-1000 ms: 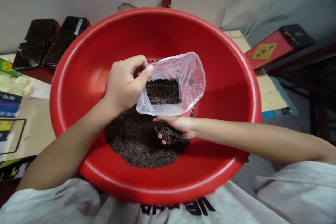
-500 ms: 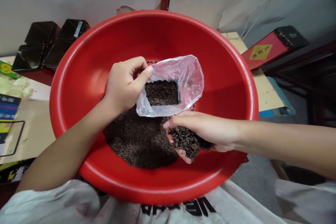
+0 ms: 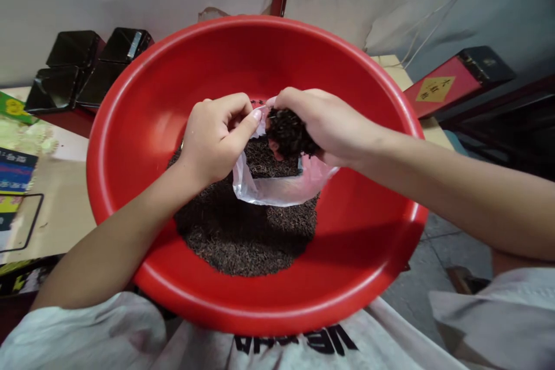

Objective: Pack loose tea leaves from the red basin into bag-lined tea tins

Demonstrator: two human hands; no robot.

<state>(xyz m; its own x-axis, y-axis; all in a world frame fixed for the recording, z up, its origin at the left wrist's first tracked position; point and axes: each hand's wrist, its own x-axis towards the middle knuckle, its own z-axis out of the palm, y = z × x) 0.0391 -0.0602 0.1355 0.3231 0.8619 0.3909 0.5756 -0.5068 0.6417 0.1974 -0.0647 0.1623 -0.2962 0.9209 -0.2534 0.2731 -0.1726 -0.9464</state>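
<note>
Inside a large red basin point(image 3: 347, 237) lies a heap of dark, dry loose tea leaves point(image 3: 247, 248). Over the heap stands a clear plastic bag point(image 3: 281, 191), its mouth facing up and tea showing inside. My left hand point(image 3: 217, 133) pinches the bag's rim at its left side between thumb and fingers. Cupped around a clump of tea leaves point(image 3: 292, 133), my right hand point(image 3: 329, 121) is tilted over the bag's mouth, its thumb near the far rim. The right hand hides part of the bag's far and right sides.
Several dark-topped red boxes point(image 3: 73, 49) stand left of the basin on a pale tabletop point(image 3: 65, 202). A similar red box with a yellow label point(image 3: 436, 88) leans at the right. Printed packaging point(image 3: 15, 170) lies at the far left. A wall rises behind.
My right hand has moved up and left with its handful of tea, from in front of the bag to over its mouth. My left hand keeps its pinch on the rim.
</note>
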